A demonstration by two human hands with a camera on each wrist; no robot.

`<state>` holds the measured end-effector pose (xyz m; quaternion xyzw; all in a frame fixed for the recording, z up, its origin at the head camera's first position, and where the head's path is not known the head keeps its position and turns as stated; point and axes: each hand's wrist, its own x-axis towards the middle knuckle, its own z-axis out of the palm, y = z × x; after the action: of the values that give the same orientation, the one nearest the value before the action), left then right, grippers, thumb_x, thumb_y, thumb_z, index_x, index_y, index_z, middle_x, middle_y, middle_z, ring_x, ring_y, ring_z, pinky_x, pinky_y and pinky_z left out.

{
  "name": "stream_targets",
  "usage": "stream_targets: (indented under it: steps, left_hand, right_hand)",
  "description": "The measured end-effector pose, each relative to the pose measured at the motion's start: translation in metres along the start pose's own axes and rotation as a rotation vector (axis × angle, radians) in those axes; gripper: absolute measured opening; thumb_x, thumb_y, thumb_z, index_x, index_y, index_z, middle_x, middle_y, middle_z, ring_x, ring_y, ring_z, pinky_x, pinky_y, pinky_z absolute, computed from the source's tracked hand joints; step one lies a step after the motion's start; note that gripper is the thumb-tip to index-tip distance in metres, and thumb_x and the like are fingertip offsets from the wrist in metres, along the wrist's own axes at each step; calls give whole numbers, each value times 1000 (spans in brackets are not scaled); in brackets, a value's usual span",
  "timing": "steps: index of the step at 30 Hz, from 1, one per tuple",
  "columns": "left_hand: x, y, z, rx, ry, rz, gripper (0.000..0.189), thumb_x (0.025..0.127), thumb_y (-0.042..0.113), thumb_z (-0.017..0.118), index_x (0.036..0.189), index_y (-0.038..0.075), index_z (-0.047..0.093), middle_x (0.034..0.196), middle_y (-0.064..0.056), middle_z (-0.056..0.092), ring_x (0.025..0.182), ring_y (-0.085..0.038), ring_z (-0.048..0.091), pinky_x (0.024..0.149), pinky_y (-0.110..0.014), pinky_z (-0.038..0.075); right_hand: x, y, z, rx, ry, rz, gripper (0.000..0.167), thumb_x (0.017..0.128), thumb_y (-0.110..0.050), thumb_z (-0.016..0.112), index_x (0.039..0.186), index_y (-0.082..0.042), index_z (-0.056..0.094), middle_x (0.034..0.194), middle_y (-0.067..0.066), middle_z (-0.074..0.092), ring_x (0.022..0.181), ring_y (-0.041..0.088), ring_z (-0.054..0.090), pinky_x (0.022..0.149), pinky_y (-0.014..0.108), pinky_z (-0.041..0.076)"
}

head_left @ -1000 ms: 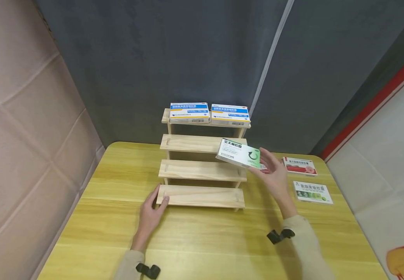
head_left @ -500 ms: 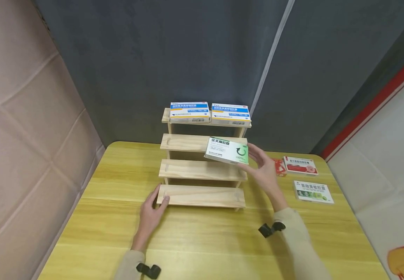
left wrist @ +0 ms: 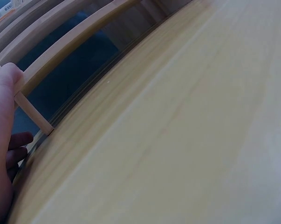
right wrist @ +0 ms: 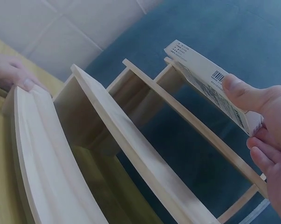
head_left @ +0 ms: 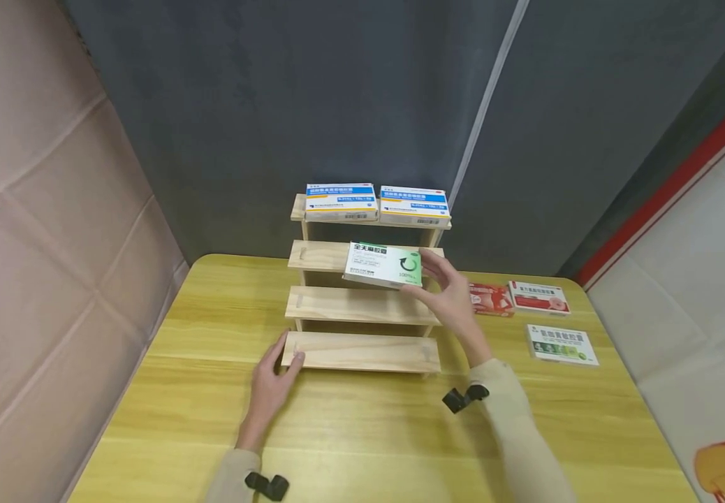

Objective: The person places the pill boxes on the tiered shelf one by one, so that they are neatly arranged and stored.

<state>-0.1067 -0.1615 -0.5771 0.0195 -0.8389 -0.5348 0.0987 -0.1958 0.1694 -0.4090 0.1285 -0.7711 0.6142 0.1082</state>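
My right hand (head_left: 447, 293) pinches the right end of a white-and-green medicine box (head_left: 383, 265), thumb along its near side. In the head view the box overlaps the second-highest step; the right wrist view has it raised above the boards, tilted. A wooden four-step display rack (head_left: 362, 351) stands on the table. At the lowest step's left end, my left hand (head_left: 269, 384) grips the board, its thumb on top and its other fingers down beside the leg (left wrist: 34, 113). Two blue-and-white medicine boxes, a left one (head_left: 341, 202) and a right one (head_left: 414, 207), occupy the top step.
On the table's right side lie a red box (head_left: 491, 300), a red-and-white box (head_left: 538, 297) and a white box with a green strip (head_left: 562, 344). A dark panel (head_left: 312, 91) rises behind the table, with pale walls at both sides.
My right hand has carried the white-and-green box leftward across the rack, uncovering the red box on the table. The left hand stays in place on the lowest step.
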Motion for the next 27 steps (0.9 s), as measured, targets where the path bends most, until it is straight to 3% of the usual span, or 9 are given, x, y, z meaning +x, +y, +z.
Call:
stream_targets:
  steps: [7, 17, 27]
  left_hand:
    - [0, 0, 0, 3, 2, 0, 66, 98, 42, 66, 156, 22, 41, 155, -19, 46, 144, -46, 40, 117, -71, 29]
    - [0, -1, -1, 5, -4, -22, 67, 98, 45, 65, 156, 25, 41, 156, -16, 46, 146, -43, 39, 119, -69, 28]
    - [0, 0, 0, 0, -5, -21, 67, 98, 44, 66, 156, 24, 41, 155, -17, 47, 145, -44, 40, 118, -70, 28]
  right_hand:
    - [8, -2, 8, -33, -44, 17, 76, 80, -5, 86, 147, -6, 51, 149, 13, 55, 130, 32, 59, 113, 44, 48]
    - [25, 0, 25, -54, -89, 28, 77, 80, -11, 87, 146, -3, 51, 148, 14, 55, 133, 28, 58, 111, 30, 50]
    - [34, -9, 48, -57, -122, 28, 78, 80, -12, 87, 147, 0, 49, 148, 17, 54, 135, 30, 55, 115, 34, 47]
